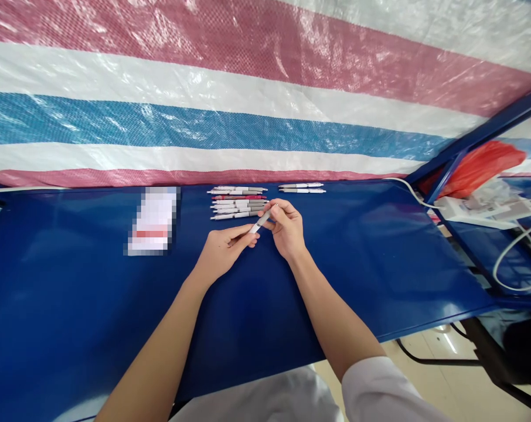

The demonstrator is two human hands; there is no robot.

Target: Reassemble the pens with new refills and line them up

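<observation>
A white pen with a grey grip [262,220] is held between my two hands above the blue table, slanting up to the right. The white lower-left end sits pinched in the fingers of my left hand [228,246]. At the grey end, the fingertips of my right hand [288,227] close around the tip. Just beyond my hands lies a row of several pens [234,206], mostly white and grey, with a red one [237,197] among them. Two more white and grey pens [301,188] lie side by side farther right, near the table's back edge.
A blurred white sheet or packet with a red band [153,220] lies left on the blue table [371,258]. Striped plastic sheeting [230,126] hangs behind. At right are a blue frame post [472,132], a red plastic bag [480,167] and white cables [507,258].
</observation>
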